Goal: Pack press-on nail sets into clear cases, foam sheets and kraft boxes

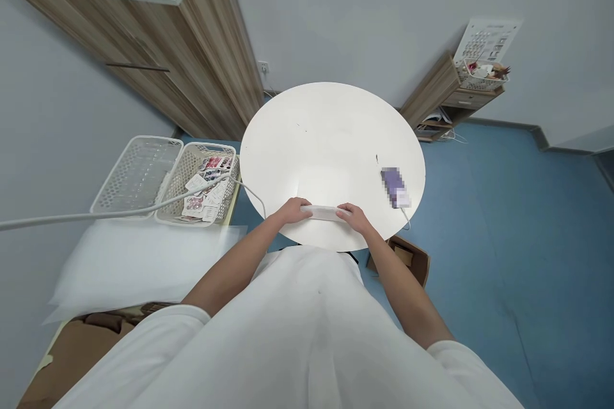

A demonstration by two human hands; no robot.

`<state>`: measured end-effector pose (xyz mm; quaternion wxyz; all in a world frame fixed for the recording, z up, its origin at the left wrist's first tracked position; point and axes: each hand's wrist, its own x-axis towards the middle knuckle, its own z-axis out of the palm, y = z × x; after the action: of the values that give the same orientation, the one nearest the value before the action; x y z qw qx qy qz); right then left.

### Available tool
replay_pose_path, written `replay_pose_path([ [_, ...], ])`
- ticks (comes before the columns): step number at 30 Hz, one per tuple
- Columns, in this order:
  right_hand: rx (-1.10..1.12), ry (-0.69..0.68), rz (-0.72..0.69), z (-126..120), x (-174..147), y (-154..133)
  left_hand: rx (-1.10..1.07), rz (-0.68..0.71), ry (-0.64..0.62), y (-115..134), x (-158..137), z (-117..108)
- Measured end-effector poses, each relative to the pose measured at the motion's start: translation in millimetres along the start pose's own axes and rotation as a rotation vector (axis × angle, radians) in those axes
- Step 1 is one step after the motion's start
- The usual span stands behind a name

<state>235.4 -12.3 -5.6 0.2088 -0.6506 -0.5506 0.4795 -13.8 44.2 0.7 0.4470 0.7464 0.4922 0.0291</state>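
Note:
Near the close edge of the round white table (330,121), a narrow white strip (323,212), rolled or folded, lies crosswise between my hands. My left hand (293,210) grips its left end, with the thumb on top. At the other end my right hand (354,216) is closed on it in the same way. Whether the strip is foam, paper or cloth is hard to make out. To the right of my right hand is a purple, blurred-out object (393,186) with a white cable.
On the left stand a basket of printed cards (206,188) and a basket of clear plastic pieces (139,172). White translucent sheets (144,262) are stacked nearer me. A grey cable (144,209) crosses toward the table. A cardboard box (412,259) is on the floor at right.

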Motion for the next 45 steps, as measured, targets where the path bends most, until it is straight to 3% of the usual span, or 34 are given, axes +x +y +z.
replay_pose_path([
  [3, 0.032, 0.041, 0.034, -2.2, 1.2, 6.8, -0.008, -0.056, 0.057, -13.1, 2.5, 0.9],
  [9, -0.153, 0.213, 0.117, 9.1, 12.0, 11.0, 0.069, -0.261, 0.180, -24.9, 9.3, 7.6],
  [21, -0.306, 0.303, 0.213, 31.2, 17.5, 4.9, 0.177, -0.373, 0.292, -16.6, -2.4, 20.0],
  [23, -0.318, 0.361, 0.202, 34.3, 12.4, 5.7, 0.226, -0.327, 0.400, -10.4, -6.6, 21.5],
  [25, -0.320, 0.425, 0.199, 36.8, 7.2, 6.2, 0.299, -0.194, 0.471, -3.4, -10.0, 24.6],
  [29, -0.218, 0.402, 0.258, 38.7, 5.9, 2.8, 0.436, 0.140, 0.323, 8.6, -10.6, 38.7],
  [36, 0.382, 0.270, 0.375, 34.9, 16.7, -8.8, 0.542, 0.141, 0.227, 9.0, -5.8, 57.1],
  [45, 0.319, 0.422, 0.397, 34.7, -5.0, 3.1, 0.553, 0.230, 0.147, 18.5, -16.0, 69.3],
])
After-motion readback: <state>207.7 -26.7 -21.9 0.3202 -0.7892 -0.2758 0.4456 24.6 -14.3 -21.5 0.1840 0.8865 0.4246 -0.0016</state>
